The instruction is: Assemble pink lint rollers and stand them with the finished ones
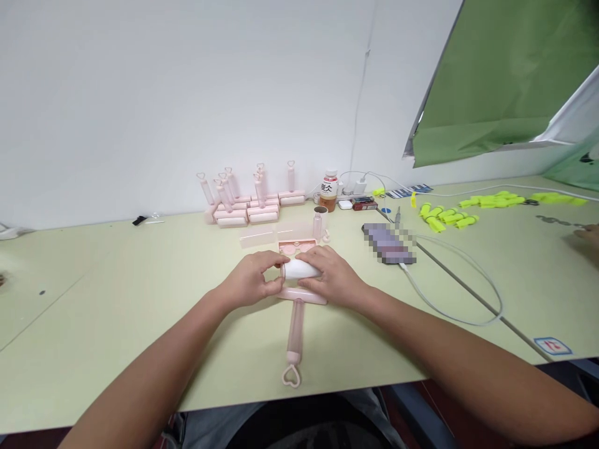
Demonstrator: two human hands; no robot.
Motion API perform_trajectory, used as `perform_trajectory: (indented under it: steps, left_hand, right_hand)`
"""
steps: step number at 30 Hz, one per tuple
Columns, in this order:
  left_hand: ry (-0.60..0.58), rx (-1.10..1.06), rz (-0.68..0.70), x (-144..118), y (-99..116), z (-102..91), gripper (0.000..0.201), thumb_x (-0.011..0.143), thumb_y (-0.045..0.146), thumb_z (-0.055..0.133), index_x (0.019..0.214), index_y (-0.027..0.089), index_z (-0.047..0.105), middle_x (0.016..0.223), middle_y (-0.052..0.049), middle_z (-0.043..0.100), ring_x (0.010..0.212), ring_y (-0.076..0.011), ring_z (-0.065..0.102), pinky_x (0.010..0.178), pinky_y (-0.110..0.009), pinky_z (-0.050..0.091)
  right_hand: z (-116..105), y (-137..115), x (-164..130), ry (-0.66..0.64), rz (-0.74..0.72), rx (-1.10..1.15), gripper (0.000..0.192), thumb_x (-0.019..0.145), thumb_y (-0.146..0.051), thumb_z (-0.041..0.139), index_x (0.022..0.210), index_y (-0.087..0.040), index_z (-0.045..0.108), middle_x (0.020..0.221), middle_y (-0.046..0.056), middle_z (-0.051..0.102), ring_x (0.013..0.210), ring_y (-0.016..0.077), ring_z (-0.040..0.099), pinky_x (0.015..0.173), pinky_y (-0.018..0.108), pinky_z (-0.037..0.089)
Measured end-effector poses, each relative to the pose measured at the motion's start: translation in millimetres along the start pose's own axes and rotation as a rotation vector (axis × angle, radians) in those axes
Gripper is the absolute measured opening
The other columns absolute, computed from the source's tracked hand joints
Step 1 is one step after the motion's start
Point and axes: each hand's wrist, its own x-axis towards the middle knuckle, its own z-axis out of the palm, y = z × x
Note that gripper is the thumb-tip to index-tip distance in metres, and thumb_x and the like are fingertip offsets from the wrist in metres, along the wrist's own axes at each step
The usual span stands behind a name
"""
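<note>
Nearest us, the pink handle (296,337) of a lint roller lies on the pale green table (116,324), its heart-shaped loop toward the table's edge. Above it we hold the white roll (300,269) at the roller's head: our left hand (250,280) pinches one end with curled fingers, while our right hand (330,277) wraps the other end (both grips closed on it). Just behind sits a pink tray (296,247), then a phone (389,243) with its white cable (461,293). Farther back, finished pink rollers (248,199) stand by the wall beside a bottle (329,191), and yellow pieces (449,217) lie scattered to the right.
</note>
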Motion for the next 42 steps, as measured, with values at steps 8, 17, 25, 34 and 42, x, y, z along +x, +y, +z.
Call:
perform_trajectory:
  steps: [8,17,25,34,42]
  left_hand:
    - [0.231,-0.093,0.043,1.5,-2.5,14.8,0.031,0.078,0.012,0.057,0.108,0.020,0.064,0.105,-0.005,0.071,0.093,-0.0164,0.067,0.086,-0.031,0.054]
    - [0.296,-0.583,-0.473,11.2,10.7,16.7,0.012,0.074,0.025,0.062,0.082,0.018,0.057,0.070,0.003,0.057,0.061,-0.0113,0.059,0.059,-0.025,0.050]
    - [0.216,-0.357,-0.425,17.2,34.2,35.3,0.016,0.077,0.033,0.065,0.080,0.019,0.073,0.079,-0.002,0.069,0.066,-0.0133,0.058,0.061,-0.026,0.047]
    - [0.302,-0.360,-0.481,27.2,31.5,52.8,0.015,0.083,0.030,0.061,0.083,0.018,0.069,0.078,-0.002,0.067,0.070,-0.0148,0.061,0.064,-0.027,0.048]
    - [0.219,-0.126,-0.278,31.7,33.6,58.5,0.017,0.084,0.030,0.062,0.096,0.021,0.069,0.089,-0.004,0.066,0.080,-0.0176,0.060,0.070,-0.029,0.048]
  right_hand:
    - [-5.3,-0.5,2.9,0.085,0.018,0.057,0.043,0.080,-0.027,0.072,0.121,-0.022,0.061,0.117,0.009,0.065,0.110,0.0267,0.057,0.095,0.044,0.046]
    - [-9.0,-12.7,9.0,0.273,0.536,1.080,0.028,0.087,-0.045,0.060,0.103,-0.022,0.055,0.096,0.004,0.066,0.084,0.0210,0.065,0.070,0.040,0.058]
    - [-10.4,-30.3,9.6,0.314,0.578,1.603,0.014,0.091,-0.029,0.061,0.100,-0.018,0.063,0.107,0.007,0.069,0.104,0.0194,0.066,0.094,0.036,0.056]
    - [16.1,-34.6,14.8,0.547,0.562,1.546,0.022,0.084,-0.036,0.069,0.096,-0.023,0.055,0.094,0.001,0.065,0.089,0.0159,0.064,0.086,0.034,0.055]
    - [10.9,-31.4,17.8,0.566,0.612,1.562,0.018,0.089,-0.036,0.063,0.097,-0.023,0.053,0.094,0.003,0.065,0.093,0.0189,0.066,0.089,0.042,0.057]
